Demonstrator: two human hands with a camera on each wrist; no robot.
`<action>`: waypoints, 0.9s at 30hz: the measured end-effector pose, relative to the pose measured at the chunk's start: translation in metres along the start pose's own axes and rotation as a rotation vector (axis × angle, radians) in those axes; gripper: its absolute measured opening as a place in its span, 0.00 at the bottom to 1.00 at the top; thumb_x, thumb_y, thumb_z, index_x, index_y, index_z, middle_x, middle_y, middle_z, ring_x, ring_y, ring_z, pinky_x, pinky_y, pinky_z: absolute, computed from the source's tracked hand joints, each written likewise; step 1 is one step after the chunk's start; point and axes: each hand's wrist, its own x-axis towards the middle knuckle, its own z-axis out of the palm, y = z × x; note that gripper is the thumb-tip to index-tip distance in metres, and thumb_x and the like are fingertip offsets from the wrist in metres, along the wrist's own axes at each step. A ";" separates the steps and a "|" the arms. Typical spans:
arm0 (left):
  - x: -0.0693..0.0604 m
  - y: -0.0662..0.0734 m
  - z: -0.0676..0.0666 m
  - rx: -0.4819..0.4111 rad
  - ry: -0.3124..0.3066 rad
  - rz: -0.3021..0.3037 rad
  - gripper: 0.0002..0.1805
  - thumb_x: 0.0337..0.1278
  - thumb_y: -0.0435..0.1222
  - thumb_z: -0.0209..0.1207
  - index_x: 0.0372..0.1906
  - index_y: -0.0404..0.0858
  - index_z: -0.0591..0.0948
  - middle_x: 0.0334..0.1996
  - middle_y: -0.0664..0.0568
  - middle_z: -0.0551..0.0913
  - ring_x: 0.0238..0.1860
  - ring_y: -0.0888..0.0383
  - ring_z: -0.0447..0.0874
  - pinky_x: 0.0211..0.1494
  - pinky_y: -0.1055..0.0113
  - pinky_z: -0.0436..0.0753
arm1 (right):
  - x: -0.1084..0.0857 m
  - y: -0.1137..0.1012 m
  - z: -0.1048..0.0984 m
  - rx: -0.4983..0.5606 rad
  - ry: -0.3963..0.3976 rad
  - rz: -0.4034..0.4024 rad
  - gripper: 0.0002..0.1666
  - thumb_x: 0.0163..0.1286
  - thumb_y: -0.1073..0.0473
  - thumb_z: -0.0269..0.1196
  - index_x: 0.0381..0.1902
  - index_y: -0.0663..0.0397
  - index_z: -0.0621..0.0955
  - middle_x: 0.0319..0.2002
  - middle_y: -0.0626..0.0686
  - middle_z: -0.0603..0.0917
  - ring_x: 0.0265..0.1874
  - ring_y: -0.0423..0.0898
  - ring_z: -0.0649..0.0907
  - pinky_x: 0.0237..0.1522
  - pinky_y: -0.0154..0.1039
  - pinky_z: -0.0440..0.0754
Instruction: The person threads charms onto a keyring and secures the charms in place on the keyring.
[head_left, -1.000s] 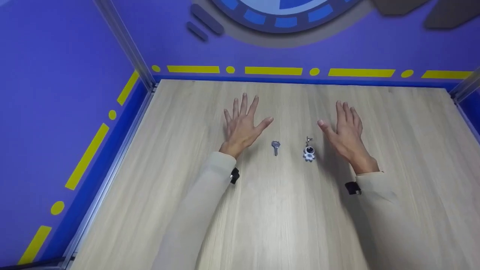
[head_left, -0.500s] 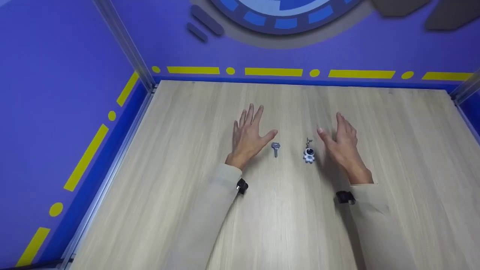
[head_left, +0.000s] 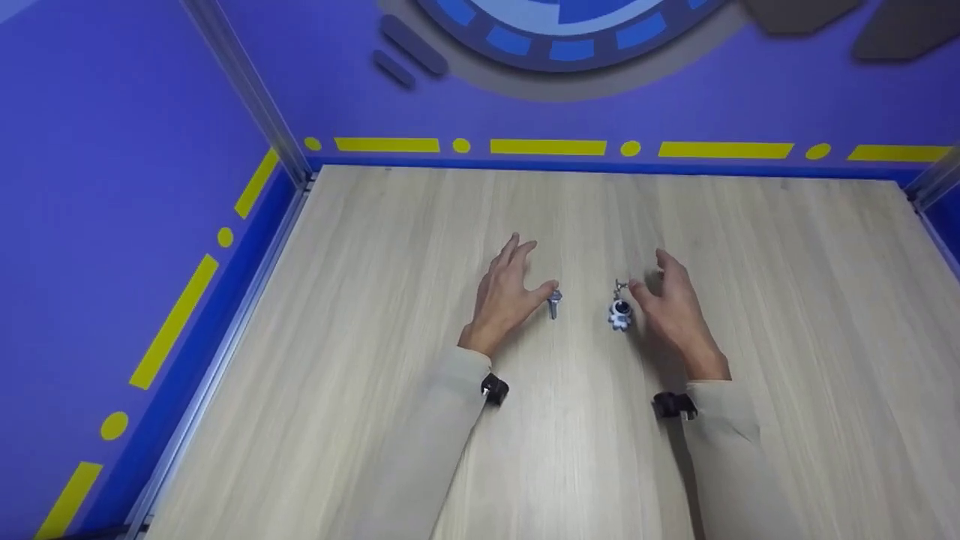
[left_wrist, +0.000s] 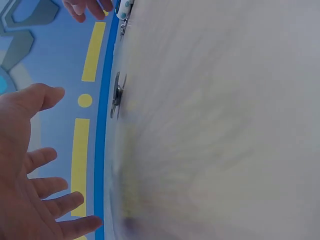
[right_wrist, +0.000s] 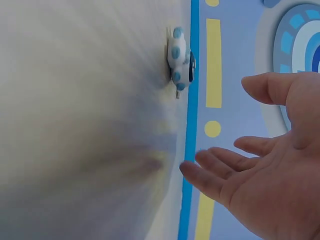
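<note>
A small silver key lies on the wooden table. My left hand hovers beside it, its thumb covering part of the key's head in the head view. To the right lies a white astronaut keychain with a metal clasp. My right hand is just right of it, thumb near the clasp. Both hands have loosely bent fingers and hold nothing. In the left wrist view a gap shows between my left hand and the key. The right wrist view shows the keychain apart from my right hand.
A blue printed wall with yellow dashes stands behind the table. Another blue panel runs along the left side, with a metal rail at its foot. Dark straps sit at both wrists.
Both hands have drawn back toward the person and inward, closer to the key and the keychain. Their fingers went from spread to more bent. The key and keychain stay in place.
</note>
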 end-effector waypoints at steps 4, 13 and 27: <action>-0.003 0.003 0.003 -0.029 -0.016 -0.012 0.39 0.67 0.47 0.70 0.78 0.40 0.70 0.81 0.42 0.62 0.77 0.43 0.66 0.71 0.51 0.75 | -0.003 0.000 0.004 0.018 0.006 0.021 0.42 0.83 0.57 0.58 0.82 0.71 0.54 0.76 0.74 0.62 0.76 0.69 0.65 0.76 0.62 0.62; -0.006 0.010 0.008 -0.012 -0.019 -0.002 0.18 0.65 0.43 0.73 0.55 0.41 0.87 0.57 0.52 0.84 0.58 0.53 0.80 0.56 0.62 0.81 | -0.007 0.000 0.010 0.004 0.028 0.067 0.28 0.81 0.57 0.60 0.69 0.72 0.72 0.57 0.69 0.81 0.57 0.62 0.81 0.56 0.53 0.78; -0.005 0.016 0.017 0.049 -0.084 -0.021 0.13 0.59 0.43 0.77 0.46 0.44 0.90 0.50 0.53 0.85 0.52 0.54 0.80 0.53 0.61 0.81 | 0.000 -0.001 0.018 -0.052 0.032 0.163 0.18 0.77 0.56 0.65 0.52 0.68 0.81 0.43 0.60 0.84 0.38 0.50 0.80 0.35 0.39 0.76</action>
